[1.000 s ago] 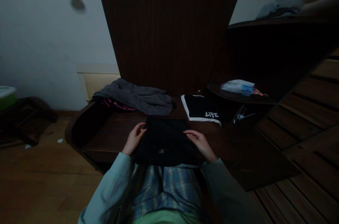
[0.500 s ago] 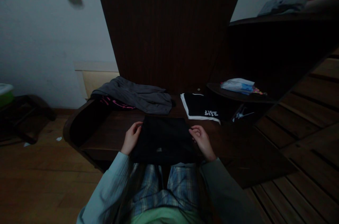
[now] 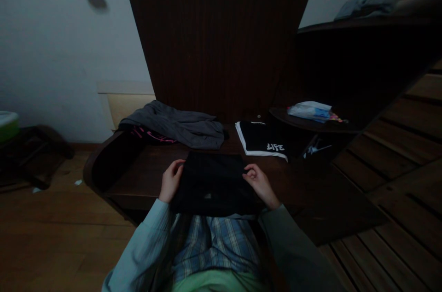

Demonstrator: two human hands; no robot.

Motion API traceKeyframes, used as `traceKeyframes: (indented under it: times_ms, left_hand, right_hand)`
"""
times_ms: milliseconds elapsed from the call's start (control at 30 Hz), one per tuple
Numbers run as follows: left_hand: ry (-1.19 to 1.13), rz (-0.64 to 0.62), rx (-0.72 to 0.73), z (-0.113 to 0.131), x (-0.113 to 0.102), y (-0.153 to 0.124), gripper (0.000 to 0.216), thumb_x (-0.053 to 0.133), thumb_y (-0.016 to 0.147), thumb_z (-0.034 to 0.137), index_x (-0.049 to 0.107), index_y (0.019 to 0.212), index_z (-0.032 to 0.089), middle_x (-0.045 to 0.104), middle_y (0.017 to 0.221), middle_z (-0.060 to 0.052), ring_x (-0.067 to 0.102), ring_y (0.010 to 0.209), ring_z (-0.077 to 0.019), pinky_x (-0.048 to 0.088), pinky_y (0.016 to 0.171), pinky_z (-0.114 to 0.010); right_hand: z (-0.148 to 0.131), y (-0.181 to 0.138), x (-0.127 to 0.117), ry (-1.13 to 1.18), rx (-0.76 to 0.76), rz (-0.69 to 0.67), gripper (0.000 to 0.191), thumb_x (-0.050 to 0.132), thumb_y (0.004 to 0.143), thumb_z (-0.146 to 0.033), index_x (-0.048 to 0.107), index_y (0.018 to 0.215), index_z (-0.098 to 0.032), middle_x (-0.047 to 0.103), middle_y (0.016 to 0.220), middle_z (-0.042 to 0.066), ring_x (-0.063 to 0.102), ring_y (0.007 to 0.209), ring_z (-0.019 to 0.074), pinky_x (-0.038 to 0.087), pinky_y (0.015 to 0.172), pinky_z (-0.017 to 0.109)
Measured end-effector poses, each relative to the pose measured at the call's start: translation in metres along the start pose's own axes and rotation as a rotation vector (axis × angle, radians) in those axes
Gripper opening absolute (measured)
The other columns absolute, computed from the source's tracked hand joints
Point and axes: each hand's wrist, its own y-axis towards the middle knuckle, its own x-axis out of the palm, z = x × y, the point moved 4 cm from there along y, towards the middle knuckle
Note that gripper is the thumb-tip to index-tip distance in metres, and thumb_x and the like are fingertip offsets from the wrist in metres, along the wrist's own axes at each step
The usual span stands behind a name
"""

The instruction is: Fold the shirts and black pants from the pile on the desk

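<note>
A black folded garment [image 3: 214,181] lies flat at the front of the dark wooden bench, a small light mark near its lower edge. My left hand [image 3: 171,179] closes on its upper left edge, thumb and fingers together. At the upper right edge, my right hand [image 3: 258,182] pinches the cloth between thumb and fingertips. Behind it to the right sits a neatly folded black-and-white garment [image 3: 260,137] with white lettering. Back left, a rumpled grey garment [image 3: 179,124] lies over a dark cloth with pink marks [image 3: 148,134].
The bench [image 3: 134,177] has a raised, curved left end. On the right, a rounded shelf [image 3: 286,119] holds a white and blue plastic packet [image 3: 311,111]. A higher shelf [image 3: 345,26] carries cloth. A dark stool [image 3: 31,154] with a green container [image 3: 7,126] stands at left.
My right hand has shifted slightly left along the black garment's edge. My left hand stays almost where it was at the other edge. My legs have come closer together below.
</note>
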Motion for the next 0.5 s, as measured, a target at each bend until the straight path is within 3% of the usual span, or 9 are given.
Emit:
traceKeyframes:
  times_ms: [100,267,500]
  left_hand:
    - [-0.083,-0.013,-0.072,-0.007,-0.001,0.006,0.033,0.048,0.072,0.035,0.059,0.096,0.015,0.063,0.081,-0.004,0.056,0.071,-0.0154,0.043,0.059,-0.024]
    - [-0.403,-0.229,-0.349,-0.012,0.006,0.029,0.042,0.053,0.073,0.03,0.052,0.112,0.016,0.061,0.072,-0.002,0.052,0.051,-0.009,0.037,0.046,-0.02]
    - [-0.434,-0.292,-0.419,-0.002,0.025,0.062,0.043,0.065,0.066,0.021,0.054,0.106,0.012,0.058,0.058,0.002,0.05,0.044,-0.0068,0.037,0.043,-0.018]
  right_hand:
    - [0.0,0.0,0.001,-0.032,-0.001,0.013,0.021,0.055,0.059,-0.033,0.048,0.074,-0.021,0.042,0.047,-0.008,0.041,0.045,0.0101,0.031,0.046,0.022]
    - [0.0,0.0,0.002,-0.057,-0.012,0.004,0.019,0.056,0.059,-0.034,0.049,0.072,-0.022,0.042,0.048,-0.007,0.04,0.045,0.0101,0.03,0.045,0.022]
    - [0.0,0.0,0.002,-0.035,-0.032,0.002,0.018,0.055,0.06,-0.033,0.049,0.073,-0.021,0.041,0.048,-0.008,0.04,0.044,0.0098,0.03,0.045,0.022]
